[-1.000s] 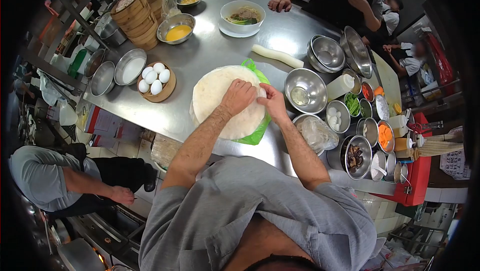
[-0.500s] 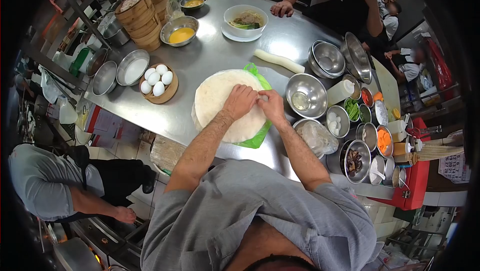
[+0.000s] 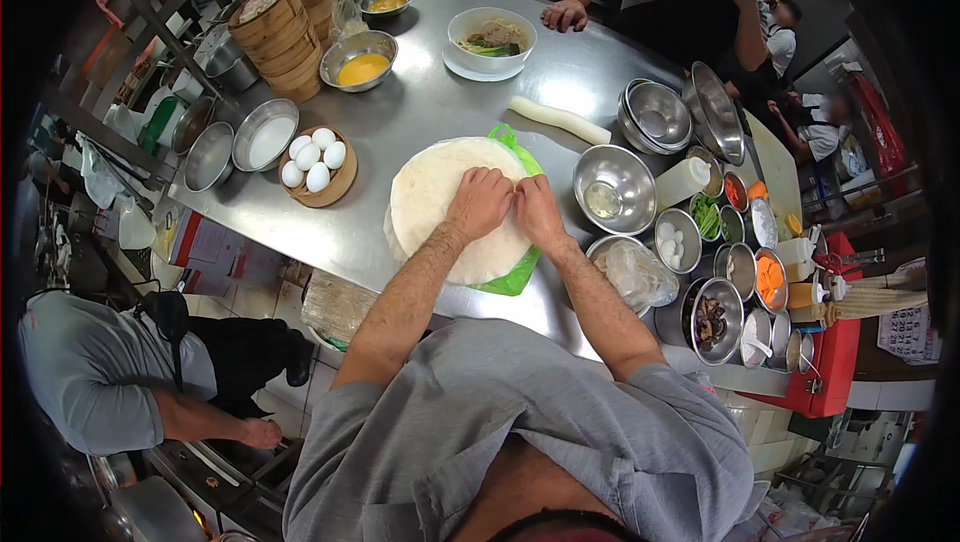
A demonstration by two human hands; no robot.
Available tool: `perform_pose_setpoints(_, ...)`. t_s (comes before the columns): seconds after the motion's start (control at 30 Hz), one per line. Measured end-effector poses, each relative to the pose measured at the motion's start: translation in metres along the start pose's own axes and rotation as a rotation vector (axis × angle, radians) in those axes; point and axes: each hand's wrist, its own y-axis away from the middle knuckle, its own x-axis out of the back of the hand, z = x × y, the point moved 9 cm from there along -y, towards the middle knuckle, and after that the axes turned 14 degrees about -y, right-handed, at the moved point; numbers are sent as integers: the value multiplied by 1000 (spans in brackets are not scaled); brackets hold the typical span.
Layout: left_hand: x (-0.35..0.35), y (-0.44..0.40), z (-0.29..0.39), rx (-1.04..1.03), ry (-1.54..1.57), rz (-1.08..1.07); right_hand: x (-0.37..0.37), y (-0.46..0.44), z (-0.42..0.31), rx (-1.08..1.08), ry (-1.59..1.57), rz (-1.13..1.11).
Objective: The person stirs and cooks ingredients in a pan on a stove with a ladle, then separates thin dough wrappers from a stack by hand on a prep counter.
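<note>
Round pale flat sheets (image 3: 430,187) lie stacked on a bright green plastic bag (image 3: 515,277) on the steel table. My left hand (image 3: 482,204) rests on top of the stack, its fingers curled together near the right part. Touching it at the fingertips is my right hand (image 3: 537,210), fingers pinched at the stack's right edge. What either pinch holds is too small to make out. Beyond the stack lies a long white dough roll (image 3: 560,119).
Steel bowls (image 3: 614,188) and ingredient bowls crowd the right side. White eggs (image 3: 318,177) fill a round wooden tray at left, near bamboo steamers (image 3: 285,52). A noodle bowl (image 3: 492,39) stands at the back. One person (image 3: 110,372) is at left, another across the table.
My right hand has closed in from the stack's edge until its fingertips meet my left hand's. The person at left has shifted slightly.
</note>
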Motion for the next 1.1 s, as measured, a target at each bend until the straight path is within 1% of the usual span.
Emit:
perform_pose_setpoints(0.07, -1, 1, -1, 11, 21, 4, -1, 4, -1, -15, 24, -35)
perform_pose_setpoints(0.17, 1, 0, -3, 22, 34, 14, 11, 3, -9, 56, -20, 12)
perform_pose_setpoints(0.23, 0, 1, -3, 16, 33, 13, 9, 1, -7, 36, 23, -57)
perform_pose_setpoints(0.33, 0, 4, -1, 17, 36, 6, 1, -1, 2, 78, 46, -76)
perform_pose_setpoints(0.37, -1, 2, -3, 25, 36, 0, 0, 0, 1, 77, 47, -75)
perform_pose_setpoints(0.43, -1, 2, -4, 30, 35, -3, -8, 0, 7, -14, 143, -131)
perform_pose_setpoints(0.47, -2, 1, -6, 48, 58, -8, -9, -1, 5, -11, 145, -128)
perform_pose_setpoints(0.53, -2, 2, -8, 68, 80, -14, -8, 2, -10, 100, 265, -69)
perform_pose_setpoints(0.57, -2, 1, -9, 82, 80, -22, -8, 1, -11, 103, 265, -69)
perform_pose_setpoints(0.63, -3, 0, -8, 95, 81, -33, -5, 1, -25, 255, 374, -36)
perform_pose_setpoints(0.7, -6, -2, -8, 113, 74, -68, -4, 0, -27, 246, 378, -77)
perform_pose_setpoints(0.77, -7, -3, -8, 114, 78, -46, -3, -5, -23, 237, 384, -117)
perform_pose_setpoints(0.83, -13, -2, -7, 115, 86, -28, -4, -8, -14, 250, 290, -178)
perform_pose_setpoints(0.87, -14, -2, -8, 128, 94, -1, -4, -7, -10, 250, 291, -176)
perform_pose_setpoints(0.93, -18, -1, -8, 139, 102, 26, 6, -7, -4, 232, -17, -100)
perform_pose_setpoints(0.97, -16, -1, -6, 125, 68, 56, 7, -4, -7, 232, -17, -99)
perform_pose_setpoints(1.03, -15, -2, -4, 110, 35, 86, 15, 1, 4, 49, -179, -45)
perform_pose_setpoints(1.1, -14, -1, -4, 131, -15, 101, 14, 2, 5, 6, -179, -32)
